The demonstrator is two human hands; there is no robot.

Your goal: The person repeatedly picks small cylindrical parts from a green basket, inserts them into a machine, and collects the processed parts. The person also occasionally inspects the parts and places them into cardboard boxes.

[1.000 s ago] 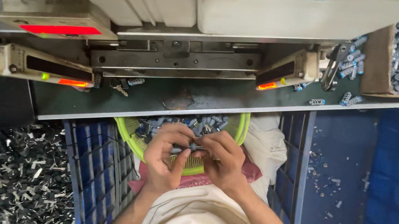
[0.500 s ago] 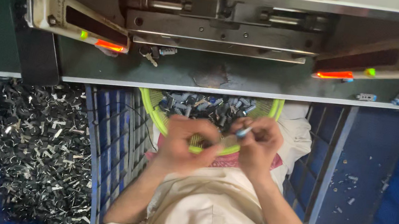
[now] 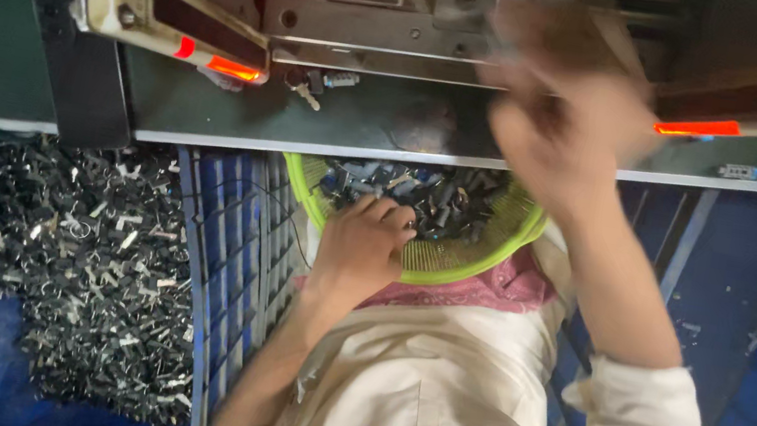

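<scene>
Left hand [image 3: 363, 246] is digging curled fingers into small dark metal-and-plastic parts [image 3: 441, 203] in a round green plastic basket [image 3: 451, 265] — light, rigid, pinchable — while blurred right hand [image 3: 557, 110] is reaching up, grip unclear.

I have one view only, from the camera worn on the head, looking steeply down the front of the cream shirt [image 3: 429, 404] to the lap. It sits close: the round yellow-green plastic basket of small dark metal parts [image 3: 451, 265] lies mid-frame, the grey-green machine table [image 3: 242, 115] crosses the top, so the view faces the machine. The raised right hand [image 3: 565, 121] is near enough to blur; the left hand [image 3: 363, 246] rests sharp on the basket. With no second view, nothing is shared
</scene>
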